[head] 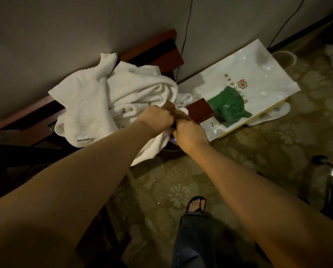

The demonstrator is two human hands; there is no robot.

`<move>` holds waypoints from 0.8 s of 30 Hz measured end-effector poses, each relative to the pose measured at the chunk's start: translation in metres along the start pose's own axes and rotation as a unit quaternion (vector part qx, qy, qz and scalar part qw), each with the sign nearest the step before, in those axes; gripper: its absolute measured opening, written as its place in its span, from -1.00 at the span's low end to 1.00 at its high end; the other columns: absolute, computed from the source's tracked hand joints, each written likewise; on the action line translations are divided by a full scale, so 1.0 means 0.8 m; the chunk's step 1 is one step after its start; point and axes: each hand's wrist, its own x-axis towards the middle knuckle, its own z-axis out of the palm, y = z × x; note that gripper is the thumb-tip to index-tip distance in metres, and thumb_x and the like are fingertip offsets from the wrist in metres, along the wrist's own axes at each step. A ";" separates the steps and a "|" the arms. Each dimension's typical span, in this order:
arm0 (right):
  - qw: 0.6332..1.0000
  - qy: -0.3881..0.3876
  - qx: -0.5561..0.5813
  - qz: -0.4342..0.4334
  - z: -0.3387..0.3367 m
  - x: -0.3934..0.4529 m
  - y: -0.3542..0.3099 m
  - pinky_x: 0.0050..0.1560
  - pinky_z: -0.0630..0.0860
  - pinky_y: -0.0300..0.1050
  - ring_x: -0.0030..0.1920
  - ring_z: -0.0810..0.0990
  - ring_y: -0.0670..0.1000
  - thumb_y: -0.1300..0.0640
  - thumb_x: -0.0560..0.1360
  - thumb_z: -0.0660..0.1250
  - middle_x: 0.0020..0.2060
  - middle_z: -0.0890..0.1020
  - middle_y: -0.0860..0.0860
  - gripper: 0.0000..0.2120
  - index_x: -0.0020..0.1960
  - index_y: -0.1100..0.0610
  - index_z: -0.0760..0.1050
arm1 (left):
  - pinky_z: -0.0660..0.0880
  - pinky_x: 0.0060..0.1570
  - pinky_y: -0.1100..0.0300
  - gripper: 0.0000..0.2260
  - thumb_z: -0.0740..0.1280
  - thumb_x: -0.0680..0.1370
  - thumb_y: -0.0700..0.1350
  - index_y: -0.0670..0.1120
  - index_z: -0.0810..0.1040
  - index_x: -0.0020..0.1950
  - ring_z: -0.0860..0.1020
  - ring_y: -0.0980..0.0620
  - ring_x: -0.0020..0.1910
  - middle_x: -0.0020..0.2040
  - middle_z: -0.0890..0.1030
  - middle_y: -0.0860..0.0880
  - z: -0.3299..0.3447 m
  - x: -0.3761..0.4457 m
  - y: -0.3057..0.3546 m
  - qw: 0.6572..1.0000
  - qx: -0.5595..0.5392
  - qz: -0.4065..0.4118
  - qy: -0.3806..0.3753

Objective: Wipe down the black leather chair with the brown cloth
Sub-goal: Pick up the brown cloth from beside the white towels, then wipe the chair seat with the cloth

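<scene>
A small brown cloth [176,113] is bunched between my two hands, above a pile of white towels. My left hand [157,118] grips its upper end with curled fingers. Just below and to the right, my right hand [188,133] grips its lower end. Most of the cloth is hidden inside my fists. The chair [157,49] stands against the wall with dark red-brown wooden arms; the towels cover its seat, so its black leather barely shows.
White towels [103,101] lie heaped over the chair. A white paper bag [248,74] with a green print lies flat on the patterned carpet [181,180] to the right, a white slipper [274,115] beside it. Black cables run up the wall. My sandalled foot [196,205] is below.
</scene>
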 end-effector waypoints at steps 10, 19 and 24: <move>0.998 -0.025 0.043 0.027 -0.128 -0.131 0.123 -0.19 0.34 -0.08 0.04 0.53 0.21 0.12 0.60 0.13 0.06 0.55 0.21 -0.76 0.15 0.23 0.44 | 0.40 -0.07 0.05 -0.74 0.11 0.60 -0.19 -0.13 0.45 0.26 0.52 -0.16 0.13 0.16 0.54 -0.15 -0.177 -0.001 0.132 0.999 0.018 0.039 0.006; 0.972 0.052 0.116 0.196 -0.136 -0.372 0.373 -0.04 0.42 -0.07 0.13 0.52 0.21 0.13 0.58 0.15 0.15 0.54 0.22 -0.74 0.19 0.22 0.46 | 0.42 -0.05 0.05 -0.76 0.08 0.62 -0.18 -0.14 0.47 0.20 0.52 -0.18 0.14 0.15 0.54 -0.17 -0.315 0.051 0.455 0.982 0.072 0.171 0.045; 0.949 0.068 0.138 0.277 -0.101 -0.520 0.510 -0.13 0.51 -0.03 -0.06 0.60 0.15 0.15 0.57 0.15 -0.02 0.60 0.15 -0.80 0.10 0.16 0.50 | 0.42 -0.02 0.06 -0.77 0.11 0.61 -0.16 -0.13 0.48 0.20 0.52 -0.17 0.15 0.15 0.55 -0.17 -0.334 0.077 0.664 0.970 0.063 0.228 0.048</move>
